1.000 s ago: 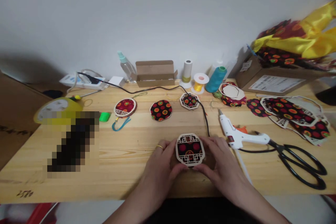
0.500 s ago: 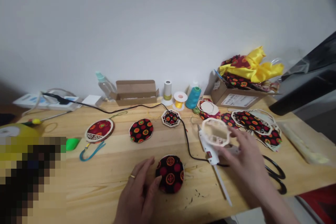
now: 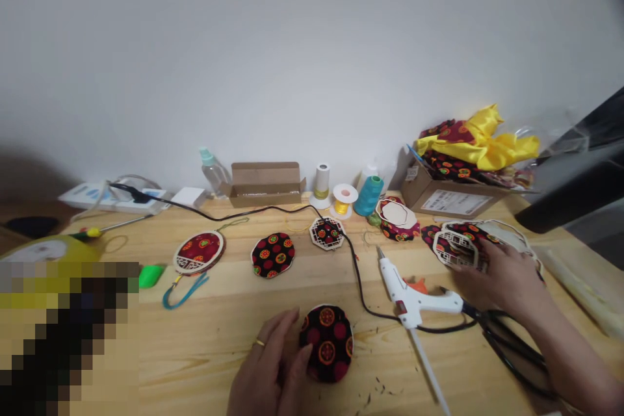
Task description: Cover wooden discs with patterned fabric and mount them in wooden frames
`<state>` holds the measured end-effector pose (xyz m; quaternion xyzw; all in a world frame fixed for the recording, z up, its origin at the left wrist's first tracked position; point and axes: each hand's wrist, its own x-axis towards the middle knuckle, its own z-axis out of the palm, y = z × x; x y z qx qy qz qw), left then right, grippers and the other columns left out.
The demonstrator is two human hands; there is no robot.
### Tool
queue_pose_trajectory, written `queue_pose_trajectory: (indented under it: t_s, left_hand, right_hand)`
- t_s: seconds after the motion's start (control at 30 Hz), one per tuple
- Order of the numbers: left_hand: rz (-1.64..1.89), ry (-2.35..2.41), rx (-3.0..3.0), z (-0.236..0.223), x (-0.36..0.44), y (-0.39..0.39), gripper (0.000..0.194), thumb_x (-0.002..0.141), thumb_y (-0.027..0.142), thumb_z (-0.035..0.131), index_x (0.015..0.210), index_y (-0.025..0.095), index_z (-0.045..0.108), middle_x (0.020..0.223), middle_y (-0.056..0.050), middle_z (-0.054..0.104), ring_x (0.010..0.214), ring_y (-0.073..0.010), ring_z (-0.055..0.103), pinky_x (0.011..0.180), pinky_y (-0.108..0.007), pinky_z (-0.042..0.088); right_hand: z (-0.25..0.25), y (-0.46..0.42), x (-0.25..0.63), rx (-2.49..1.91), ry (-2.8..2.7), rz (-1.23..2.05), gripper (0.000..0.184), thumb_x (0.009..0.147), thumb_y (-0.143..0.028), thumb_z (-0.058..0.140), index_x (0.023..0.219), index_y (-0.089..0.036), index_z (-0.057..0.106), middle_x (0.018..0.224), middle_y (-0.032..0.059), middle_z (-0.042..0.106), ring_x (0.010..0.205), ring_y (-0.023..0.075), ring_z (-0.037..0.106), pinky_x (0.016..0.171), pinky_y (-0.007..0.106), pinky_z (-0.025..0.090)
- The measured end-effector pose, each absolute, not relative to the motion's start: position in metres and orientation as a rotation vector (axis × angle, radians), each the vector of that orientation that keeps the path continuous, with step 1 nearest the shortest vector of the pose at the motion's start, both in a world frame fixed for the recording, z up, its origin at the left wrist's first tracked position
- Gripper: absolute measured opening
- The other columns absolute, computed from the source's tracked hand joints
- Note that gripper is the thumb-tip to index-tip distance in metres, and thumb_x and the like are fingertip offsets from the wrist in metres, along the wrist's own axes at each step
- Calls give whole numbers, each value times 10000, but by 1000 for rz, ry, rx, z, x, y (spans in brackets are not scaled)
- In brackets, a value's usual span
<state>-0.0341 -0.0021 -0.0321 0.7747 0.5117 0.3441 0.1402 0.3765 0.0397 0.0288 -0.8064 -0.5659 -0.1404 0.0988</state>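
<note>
My left hand (image 3: 268,364), wearing a ring, rests on the table. Its fingers are apart, and the thumb touches the left edge of a round padded piece covered in black patterned fabric (image 3: 327,343). To the right, my right hand (image 3: 507,279) pinches the side of a pale octagonal lattice frame (image 3: 441,248) over a pile of patterned fabric pieces and frames; part of the pile is hidden behind the fingers. Left of that hand lies a white glue gun (image 3: 414,299) with a glue stick out of its back. Black-handled scissors (image 3: 517,351) lie under my right forearm.
A second black fabric piece (image 3: 273,255), a small lattice octagon (image 3: 327,234) and a red framed piece with blue cord (image 3: 199,252) lie on the table. Behind stand thread spools (image 3: 369,196), an open cardboard box (image 3: 266,195) and a box of fabric (image 3: 448,200). A black cable (image 3: 358,279) crosses the middle.
My right hand has moved right with the pale frame, from above the glue gun to the pile. The glue gun now shows fully. My left hand stays by the round piece.
</note>
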Motion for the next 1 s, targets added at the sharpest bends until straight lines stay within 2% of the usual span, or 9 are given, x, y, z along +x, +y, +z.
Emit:
queue_pose_trajectory:
  t_s: [0.1, 0.23, 0.3, 0.37, 0.47, 0.6, 0.77, 0.9, 1.0]
  left_hand:
    - [977, 1467, 2291, -33, -38, 0, 378, 879, 267, 542, 1247, 181, 516, 1174, -107, 679, 1047, -221, 669, 832, -304, 584]
    - [991, 1478, 2243, -32, -35, 0, 355, 890, 271, 529, 1233, 181, 524, 1166, -112, 679, 1050, -221, 666, 846, -315, 577]
    - [1016, 1502, 2168, -31, -31, -2, 338, 899, 283, 513, 1221, 185, 533, 1167, -114, 676, 1060, -226, 659, 862, -335, 570]
    - [1042, 1532, 2094, -29, -29, -4, 326, 907, 295, 496, 1211, 188, 541, 1166, -112, 674, 1066, -229, 654, 875, -350, 564]
    - [1039, 1513, 2067, -26, -30, -4, 324, 901, 294, 505, 1202, 183, 550, 1152, -112, 680, 1058, -227, 658, 869, -344, 566]
    - [1026, 1462, 2108, -20, -34, 0, 312, 888, 264, 518, 1180, 167, 562, 1123, -124, 692, 1015, -221, 678, 823, -320, 582]
    - [1133, 1483, 1982, -19, -29, -3, 303, 877, 281, 515, 1149, 167, 586, 1098, -123, 698, 974, -231, 684, 796, -345, 586]
    - [1160, 1517, 1796, -27, -24, -8, 310, 886, 320, 507, 1164, 209, 589, 1150, -105, 675, 1016, -245, 657, 849, -392, 559]
    - [1156, 1514, 1762, -31, -24, -10, 323, 885, 348, 507, 1166, 215, 595, 1159, -108, 671, 1034, -261, 647, 849, -406, 555]
  right_hand:
    - [38, 45, 356, -2320, -1859, -415, 441, 831, -367, 542, 1099, -38, 662, 1033, 257, 650, 940, 364, 605, 797, 461, 445]
    - [55, 57, 295, -1845, -2166, -141, 252, 874, -270, 491, 996, -189, 696, 992, 103, 684, 936, 249, 603, 821, 388, 470]
    - [60, 63, 258, -1649, -2345, -32, 257, 913, -233, 447, 1006, -202, 684, 993, 81, 682, 933, 209, 593, 822, 347, 462]
    - [60, 71, 226, -1605, -2581, -56, 231, 916, -199, 448, 922, -193, 679, 950, 84, 669, 887, 197, 586, 769, 328, 449]
    - [52, 83, 192, -1546, -2729, -89, 125, 835, -136, 547, 865, -173, 662, 904, 89, 656, 869, 219, 573, 718, 330, 419]
    - [39, 101, 173, -1579, -2769, -149, 209, 826, -51, 488, 928, -140, 648, 939, 123, 649, 890, 231, 570, 714, 334, 409]
    - [34, 116, 168, -1744, -2690, -185, 228, 874, -125, 457, 1034, -137, 619, 1006, 134, 655, 913, 236, 590, 724, 322, 435]
    - [34, 121, 172, -1883, -2632, -189, 225, 857, -108, 462, 1010, -100, 626, 971, 159, 676, 896, 251, 614, 721, 325, 445]
    - [36, 123, 175, -1963, -2565, -189, 231, 896, -203, 454, 996, -81, 624, 957, 184, 681, 904, 270, 621, 734, 337, 446]
